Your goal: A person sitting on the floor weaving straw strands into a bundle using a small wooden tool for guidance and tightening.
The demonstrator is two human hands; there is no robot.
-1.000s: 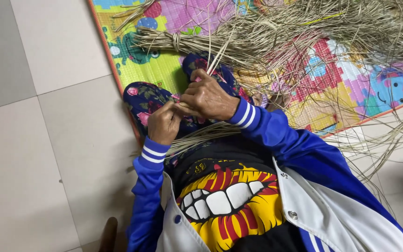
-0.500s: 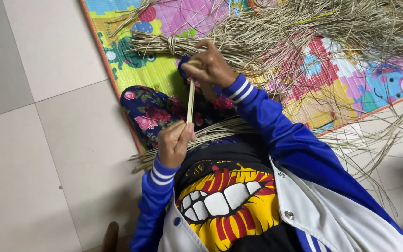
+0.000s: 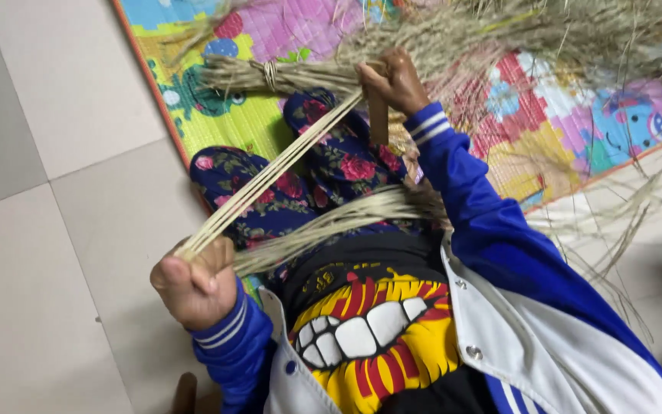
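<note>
Two hands busy. Left hand (image 3: 193,284) clenched into fist round one end of thin bunch of straw strands (image 3: 270,176), pale, stiff, pulled straight. Right hand (image 3: 392,80) pinches other end up by tied straw bundle (image 3: 270,75) on one foam play mat (image 3: 270,115), bright and colourful. Second loose straw bunch (image 3: 331,224) lies across lap over floral trousers (image 3: 270,203). Big messy straw pile (image 3: 545,31) up top. Smooth grey floor tiles (image 3: 47,192) at left.

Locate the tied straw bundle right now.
Head view, upper centre: the tied straw bundle lies on the colourful mat, just left of the right hand, above the floral-trousered legs.
</note>
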